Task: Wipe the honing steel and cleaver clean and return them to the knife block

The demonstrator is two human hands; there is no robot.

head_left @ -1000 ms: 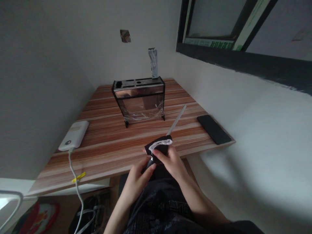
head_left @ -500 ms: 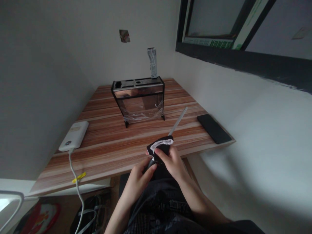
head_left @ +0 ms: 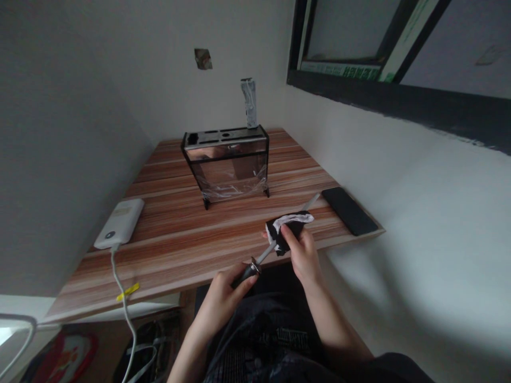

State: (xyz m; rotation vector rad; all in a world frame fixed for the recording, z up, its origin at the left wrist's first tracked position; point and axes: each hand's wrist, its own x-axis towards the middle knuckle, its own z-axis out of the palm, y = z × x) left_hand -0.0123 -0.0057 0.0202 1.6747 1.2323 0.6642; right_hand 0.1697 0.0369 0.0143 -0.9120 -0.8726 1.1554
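My left hand (head_left: 227,293) is closed round the black handle of a sharpening steel (head_left: 265,255), with a shiny metal guard at the top of the grip. The grey rod slants up and to the right over the table's front edge. Partway along it, my right hand (head_left: 304,255) pinches a black and white cloth (head_left: 293,226) folded around the rod. The rod's far end sticks out past the cloth, close to a black phone (head_left: 349,210). The fingers behind the cloth are mostly hidden.
On the wood-grain table (head_left: 167,223) stands a clear-sided knife block (head_left: 231,167) with a wrapped grey object (head_left: 249,103) upright at its back right. A white power bank (head_left: 120,223) lies left, its cable (head_left: 123,298) hanging over the front edge past yellow tape (head_left: 128,291). Walls flank the table.
My right hand and the cloth have slid up the rod, away from the guard, uncovering its lower part. The left hand has stayed nearly in place on the handle.
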